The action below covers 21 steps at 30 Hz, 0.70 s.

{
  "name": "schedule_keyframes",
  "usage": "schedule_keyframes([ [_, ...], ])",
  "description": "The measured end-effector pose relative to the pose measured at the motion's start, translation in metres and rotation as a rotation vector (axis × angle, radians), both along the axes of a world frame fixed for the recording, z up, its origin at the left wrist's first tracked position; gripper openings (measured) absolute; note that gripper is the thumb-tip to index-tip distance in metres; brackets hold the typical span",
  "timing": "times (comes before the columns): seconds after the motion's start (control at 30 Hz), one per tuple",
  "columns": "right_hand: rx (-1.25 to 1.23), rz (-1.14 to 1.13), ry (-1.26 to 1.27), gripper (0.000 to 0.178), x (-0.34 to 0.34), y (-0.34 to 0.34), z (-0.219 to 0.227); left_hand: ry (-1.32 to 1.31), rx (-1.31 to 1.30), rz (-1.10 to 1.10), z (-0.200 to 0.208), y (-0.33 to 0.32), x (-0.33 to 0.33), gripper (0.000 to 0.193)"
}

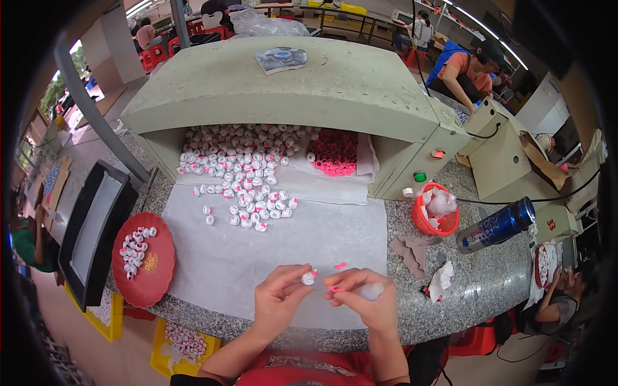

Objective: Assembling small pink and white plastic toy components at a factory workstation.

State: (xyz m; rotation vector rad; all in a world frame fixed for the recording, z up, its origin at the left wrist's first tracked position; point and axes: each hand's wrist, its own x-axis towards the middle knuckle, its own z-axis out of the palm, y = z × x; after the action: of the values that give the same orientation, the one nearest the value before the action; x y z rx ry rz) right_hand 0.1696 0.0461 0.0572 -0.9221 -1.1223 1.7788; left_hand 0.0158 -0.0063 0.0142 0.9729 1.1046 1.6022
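Ok, I'm looking down at both hands, low centre of the view. Left hand (pixel 278 297) has a small white cap (pixel 309 278) pinched at its fingers, thumb and forefinger closed on it, pink bit showing at the cap's 3 o'clock edge. Right hand (pixel 365 297) sits just beside, at 3 o'clock from the left; fingers closed on a small pink piece (pixel 335 289), rest of that hand curled round smth pale, can't tell what. Hands nearly touching, cap between them.

Both hover over a white sheet (pixel 257 251) spread on the speckled stone surface (pixel 489 276). One loose pink piece (pixel 340 265) lies on the sheet at 12 o'clock from the right hand.

Further at 12 o'clock, a heap of white caps (pixel 248 174) spills out from under a grey-green hood (pixel 283 90), w/ a pile of pink pieces (pixel 333 153) at its 3 o'clock side.

At 9 o'clock of the hands, a red plate (pixel 151 270) w/ a few finished caps. At 2 o'clock, an orange bowl (pixel 426 219) holding a plastic bag, then a blue bottle (pixel 497 225) lying on its side.
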Motion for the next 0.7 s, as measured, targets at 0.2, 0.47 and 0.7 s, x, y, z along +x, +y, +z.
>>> schedule_keyframes([
  [0.2,0.212,-0.038,-0.098,0.009,-0.015,-0.009,-0.014,0.061,0.025,0.007,0.005,-0.004,0.000,0.032],
  [0.47,0.029,-0.065,0.018,0.010,-0.014,-0.009,-0.022,0.147,0.004,-0.033,0.018,-0.007,-0.005,0.035],
  [0.7,0.160,-0.030,-0.086,0.010,-0.017,-0.011,-0.025,0.128,0.036,-0.072,0.017,-0.007,-0.011,0.033],
])
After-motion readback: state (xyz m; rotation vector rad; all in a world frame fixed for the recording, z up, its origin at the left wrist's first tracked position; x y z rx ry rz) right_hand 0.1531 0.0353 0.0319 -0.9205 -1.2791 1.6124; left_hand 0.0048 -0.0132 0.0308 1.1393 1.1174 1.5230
